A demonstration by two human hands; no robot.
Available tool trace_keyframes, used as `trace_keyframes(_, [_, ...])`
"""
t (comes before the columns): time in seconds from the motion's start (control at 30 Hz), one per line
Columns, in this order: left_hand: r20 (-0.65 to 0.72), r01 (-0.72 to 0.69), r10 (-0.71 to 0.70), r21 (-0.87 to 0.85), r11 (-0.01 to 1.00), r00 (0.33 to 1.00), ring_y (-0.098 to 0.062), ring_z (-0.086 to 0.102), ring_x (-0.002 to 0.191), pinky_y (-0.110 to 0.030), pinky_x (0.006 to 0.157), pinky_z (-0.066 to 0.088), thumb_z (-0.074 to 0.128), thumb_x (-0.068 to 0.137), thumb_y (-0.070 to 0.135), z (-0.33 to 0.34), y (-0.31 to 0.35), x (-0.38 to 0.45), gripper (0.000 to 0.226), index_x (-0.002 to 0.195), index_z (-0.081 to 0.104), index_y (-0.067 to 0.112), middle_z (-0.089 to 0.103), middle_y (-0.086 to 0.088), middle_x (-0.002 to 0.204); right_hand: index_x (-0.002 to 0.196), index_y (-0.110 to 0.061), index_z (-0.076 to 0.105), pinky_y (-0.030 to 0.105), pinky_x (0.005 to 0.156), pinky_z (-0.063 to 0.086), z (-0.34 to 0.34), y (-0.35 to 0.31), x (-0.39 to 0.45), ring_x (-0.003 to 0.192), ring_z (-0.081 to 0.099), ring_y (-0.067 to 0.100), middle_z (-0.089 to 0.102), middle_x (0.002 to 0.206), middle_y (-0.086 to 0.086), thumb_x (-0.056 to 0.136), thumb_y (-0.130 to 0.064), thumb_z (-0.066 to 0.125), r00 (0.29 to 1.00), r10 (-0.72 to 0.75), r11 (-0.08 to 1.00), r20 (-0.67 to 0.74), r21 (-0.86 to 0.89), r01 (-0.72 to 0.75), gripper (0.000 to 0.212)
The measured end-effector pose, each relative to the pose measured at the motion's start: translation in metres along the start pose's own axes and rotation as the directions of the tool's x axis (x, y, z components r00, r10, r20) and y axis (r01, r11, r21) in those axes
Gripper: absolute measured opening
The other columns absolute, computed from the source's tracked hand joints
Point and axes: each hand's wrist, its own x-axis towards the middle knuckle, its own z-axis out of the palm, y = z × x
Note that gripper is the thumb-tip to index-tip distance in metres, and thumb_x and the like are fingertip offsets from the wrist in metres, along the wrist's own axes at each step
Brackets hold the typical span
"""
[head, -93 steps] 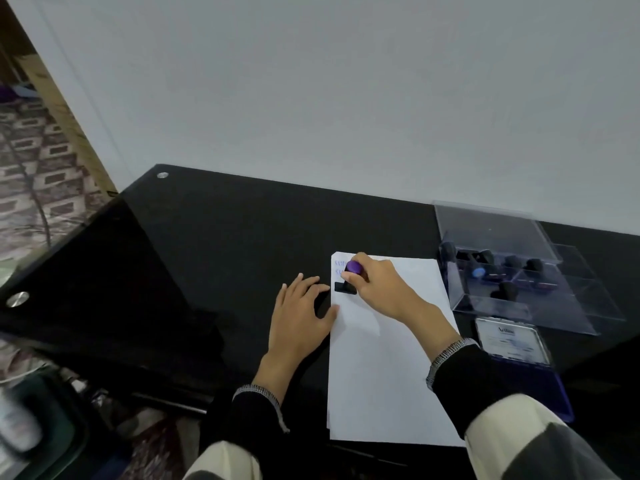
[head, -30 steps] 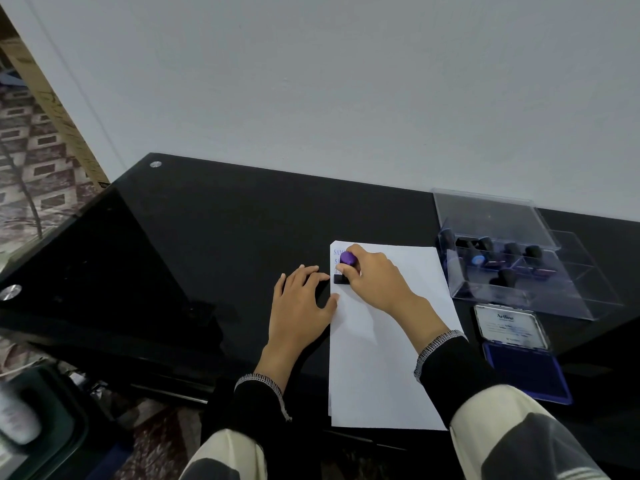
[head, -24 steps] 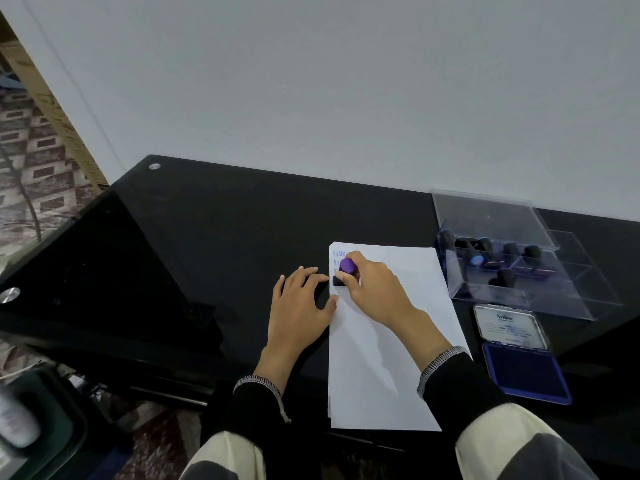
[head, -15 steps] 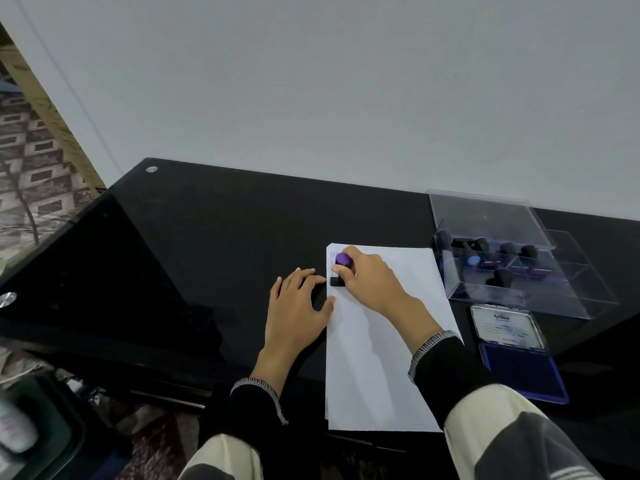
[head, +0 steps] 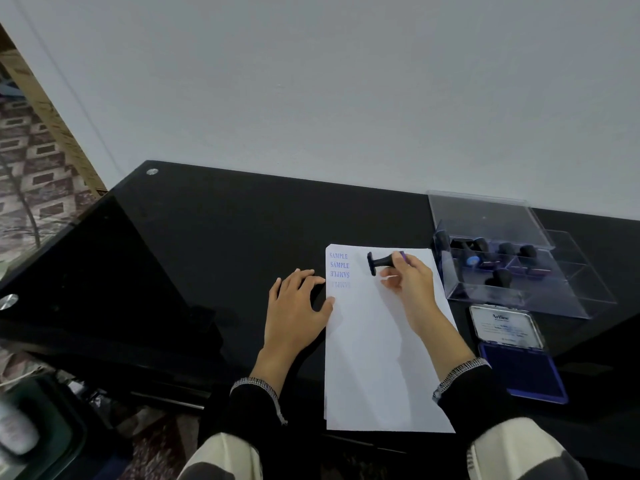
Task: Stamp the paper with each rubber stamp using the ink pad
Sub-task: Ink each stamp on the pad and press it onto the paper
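Black and glossy, the counter (head: 207,244) runs up to a plain grey wall. On it lies the white paper (head: 377,358), its far left corner carrying four purple "SAMPLE" imprints (head: 339,270) stacked in a column — the nearest one faint. The right hand (head: 407,278) pinches the rubber stamp (head: 382,262) by its purple-capped handle, lifted off the sheet and tipped sideways so its dark base faces left. The left hand (head: 294,310) lies flat on the counter with fingers spread, thumb touching the paper's left edge. Right of the sheet sits a clear plastic box (head: 512,289), lid up, with more stamps (head: 498,258) inside; just nearer — the open blue ink pad (head: 519,370), its labelled lid folded back.
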Motion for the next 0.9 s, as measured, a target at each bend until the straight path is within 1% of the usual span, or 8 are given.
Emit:
trace_keyframes(0.1, [0.001, 0.0, 0.0, 0.002, 1.0, 1.0, -0.007, 0.031, 0.139, -0.034, 0.118, 0.007, 0.057, 0.089, 0.047, 0.001, 0.0, 0.0, 0.036, 0.121, 0.057, 0.032, 0.046, 0.013, 0.141, 0.087, -0.008, 0.056, 0.026, 0.07, 0.045, -0.009, 0.006, 0.001, 0.066, 0.051, 0.02, 0.059, 0.071, 0.013, 0.099, -0.019, 0.049, 0.998, 0.044, 0.98, 0.036, 0.195, -0.05, 0.018])
trace_keyframes(0.23, [0.0, 0.003, -0.003, 0.0, 1.0, 1.0, -0.007, 0.031, 0.139, -0.033, 0.118, 0.007, 0.057, 0.089, 0.047, 0.001, 0.0, 0.0, 0.036, 0.121, 0.057, 0.032, 0.046, 0.013, 0.14, 0.088, -0.008, 0.057, 0.026, 0.074, 0.048, -0.011, 0.008, 0.0, 0.067, 0.054, 0.019, 0.057, 0.072, 0.014, 0.099, -0.018, 0.05, 0.999, 0.046, 0.95, 0.023, 0.309, -0.05, 0.017])
trace_keyframes(0.43, [0.012, 0.009, -0.009, 0.002, 1.0, 1.0, -0.007, 0.031, 0.139, -0.033, 0.118, 0.007, 0.058, 0.089, 0.046, 0.001, 0.001, 0.0, 0.036, 0.121, 0.057, 0.031, 0.045, 0.013, 0.141, 0.088, -0.008, 0.058, 0.027, 0.076, 0.05, -0.011, 0.01, -0.003, 0.066, 0.055, 0.018, 0.06, 0.069, 0.012, 0.099, -0.017, 0.049, 1.0, 0.023, 0.951, 0.016, 0.307, -0.027, 0.016])
trace_keyframes(0.57, [0.004, -0.006, 0.007, -0.045, 0.999, 1.0, -0.006, 0.04, 0.131, -0.036, 0.118, 0.015, 0.06, 0.089, 0.04, -0.001, 0.004, 0.0, 0.027, 0.114, 0.059, 0.032, 0.052, 0.016, 0.131, 0.089, -0.011, 0.058, 0.027, 0.075, 0.049, -0.008, 0.013, -0.005, 0.067, 0.055, 0.017, 0.061, 0.07, 0.009, 0.1, -0.017, 0.048, 0.998, -0.06, 0.982, -0.015, 0.179, 0.062, 0.016])
trace_keyframes(0.63, [-0.014, -0.045, 0.044, -0.093, 0.995, 0.999, -0.004, 0.052, 0.112, -0.034, 0.11, 0.031, 0.061, 0.089, 0.033, -0.003, 0.007, -0.002, 0.021, 0.11, 0.061, 0.031, 0.058, 0.018, 0.117, 0.09, -0.014, 0.058, 0.029, 0.077, 0.051, -0.006, 0.013, -0.009, 0.067, 0.056, 0.016, 0.061, 0.073, 0.009, 0.1, -0.016, 0.048, 0.989, -0.14, 0.983, -0.038, 0.118, 0.143, 0.015])
trace_keyframes(0.7, [-0.04, -0.062, 0.058, -0.108, 0.992, 0.997, 0.0, 0.054, 0.098, -0.03, 0.101, 0.038, 0.062, 0.09, 0.027, -0.005, 0.01, -0.006, 0.018, 0.107, 0.063, 0.03, 0.061, 0.018, 0.11, 0.09, -0.016, 0.058, 0.03, 0.079, 0.054, -0.008, 0.012, -0.015, 0.067, 0.058, 0.016, 0.06, 0.079, 0.012, 0.099, -0.016, 0.048, 0.98, -0.183, 0.973, -0.073, 0.128, 0.191, 0.013])
trace_keyframes(0.8, [-0.062, -0.001, -0.011, -0.188, 0.982, 0.998, 0.0, 0.054, 0.096, -0.028, 0.095, 0.042, 0.059, 0.093, 0.022, -0.009, 0.023, -0.009, 0.017, 0.107, 0.065, 0.028, 0.062, 0.017, 0.111, 0.095, -0.013, 0.059, 0.035, 0.08, 0.057, -0.02, 0.004, -0.021, 0.068, 0.061, 0.014, 0.059, 0.086, 0.015, 0.098, -0.015, 0.051, 0.963, -0.229, 0.951, -0.143, 0.176, 0.253, 0.009])
trace_keyframes(0.9, [-0.009, 0.062, -0.07, -0.344, 0.937, 0.998, 0.0, 0.054, 0.102, -0.022, 0.088, 0.046, 0.054, 0.096, 0.021, -0.008, 0.053, -0.008, 0.019, 0.111, 0.064, 0.027, 0.061, 0.017, 0.115, 0.097, -0.011, 0.059, 0.034, 0.074, 0.057, -0.044, -0.009, -0.029, 0.07, 0.061, 0.015, 0.06, 0.086, 0.012, 0.098, -0.01, 0.05, 0.937, -0.304, 0.929, -0.171, 0.165, 0.331, 0.009])
